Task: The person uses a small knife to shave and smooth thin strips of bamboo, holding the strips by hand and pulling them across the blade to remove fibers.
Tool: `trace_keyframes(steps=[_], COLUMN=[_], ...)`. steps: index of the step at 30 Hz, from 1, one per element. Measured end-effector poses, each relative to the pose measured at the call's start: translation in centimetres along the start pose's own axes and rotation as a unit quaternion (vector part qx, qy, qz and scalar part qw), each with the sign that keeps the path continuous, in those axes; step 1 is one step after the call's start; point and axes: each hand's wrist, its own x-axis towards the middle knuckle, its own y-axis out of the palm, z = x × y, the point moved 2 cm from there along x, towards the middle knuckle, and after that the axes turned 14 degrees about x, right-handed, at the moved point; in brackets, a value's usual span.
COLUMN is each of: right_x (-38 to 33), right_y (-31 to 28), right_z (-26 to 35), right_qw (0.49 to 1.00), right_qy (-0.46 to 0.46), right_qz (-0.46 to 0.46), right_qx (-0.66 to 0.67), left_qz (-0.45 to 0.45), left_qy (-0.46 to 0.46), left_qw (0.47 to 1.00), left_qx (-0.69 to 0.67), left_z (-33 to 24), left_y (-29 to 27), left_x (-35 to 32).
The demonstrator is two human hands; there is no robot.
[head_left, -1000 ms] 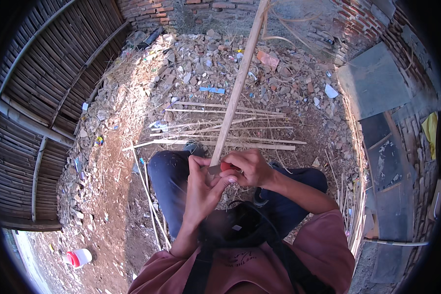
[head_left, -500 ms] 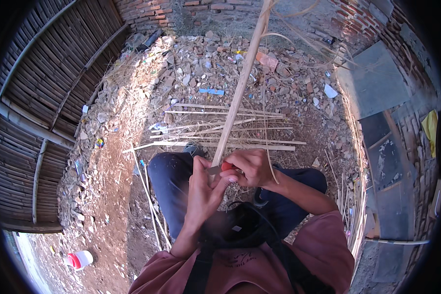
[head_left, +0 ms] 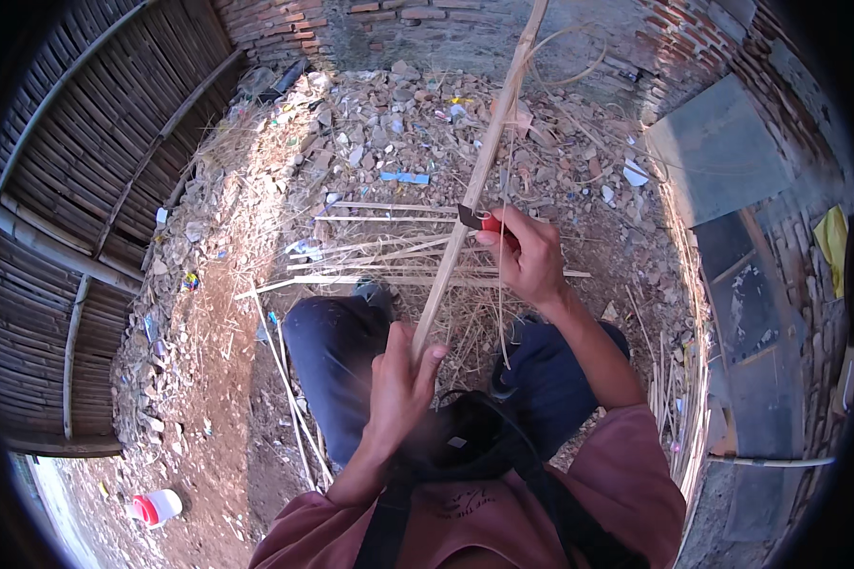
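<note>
A long pale bamboo stick [head_left: 474,180] rises from my lap toward the brick wall. Its lower end is gripped by my left hand [head_left: 399,384], close to my chest. My right hand [head_left: 527,256] is farther up the stick and holds a small knife [head_left: 479,220] with a red handle, its dark blade against the stick's side. A thin curled shaving [head_left: 505,237] hangs down from the cut. I sit with my knees in dark blue trousers on either side.
Several split bamboo strips [head_left: 399,248] lie on the dirt in front of my knees. Brick rubble [head_left: 389,114] covers the ground beyond. A bamboo fence [head_left: 85,171] stands at left, grey slabs [head_left: 721,152] at right. More strips [head_left: 678,398] lean at right; a white-red container [head_left: 157,507] sits lower left.
My right hand has slid the knife up the stick, away from my left hand, and a long thin shaving has peeled off. My left hand stayed low on the stick.
</note>
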Motion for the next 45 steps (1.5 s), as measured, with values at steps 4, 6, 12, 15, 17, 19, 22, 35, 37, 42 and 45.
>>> trace_keyframes(steps=[4, 6, 12, 15, 17, 19, 22, 35, 37, 42, 45], right_x=[0.8, 0.8, 3.8, 2.2, 1.9, 1.2, 0.5, -1.9, -2.1, -3.7, -3.7], right_y=[-0.7, -1.1, -5.3, -4.6, -3.5, -3.3, -2.4, 0.5, 1.3, 3.3, 3.3], right_z=[-1.0, -1.9, -5.6, -8.7, -8.8, -8.7, -7.5, -3.8, -2.9, -2.1, -0.2], right_qw=[0.999, 0.998, 0.986, 0.984, 0.970, 0.954, 0.907, 0.811, 0.803, 0.863, 0.974], right_qy=[-0.034, -0.034, 0.101, 0.138, 0.181, 0.207, 0.244, 0.259, 0.277, 0.278, 0.115], right_qz=[-0.033, -0.039, -0.125, -0.116, -0.107, -0.121, -0.166, -0.161, -0.126, -0.037, 0.058], right_qx=[-0.010, -0.024, -0.045, 0.007, 0.124, 0.182, 0.301, 0.499, 0.512, 0.421, 0.187], left_qz=[0.034, 0.049, 0.100, 0.121, 0.121, 0.122, 0.106, 0.087, 0.063, 0.105, 0.122], left_qy=[-0.034, -0.041, -0.045, -0.083, -0.081, -0.081, -0.050, -0.047, -0.029, -0.079, -0.096], left_qw=[0.999, 0.998, 0.994, 0.989, 0.989, 0.987, 0.992, 0.995, 0.993, 0.973, 0.953], left_qx=[0.015, 0.021, 0.031, -0.014, -0.025, -0.065, -0.056, -0.029, -0.097, -0.190, -0.261], left_z=[0.9, 1.2, 3.2, 3.2, 3.9, 4.2, 4.0, 2.0, 2.0, 3.2, 2.7], left_y=[-0.1, -0.2, 0.2, -0.5, -0.8, -0.7, -0.6, -0.7, -1.0, -1.2, -1.4], left_x=[-0.8, -1.4, -4.7, -4.5, -4.5, -4.4, -3.8, -1.2, -0.4, 0.7, 1.0])
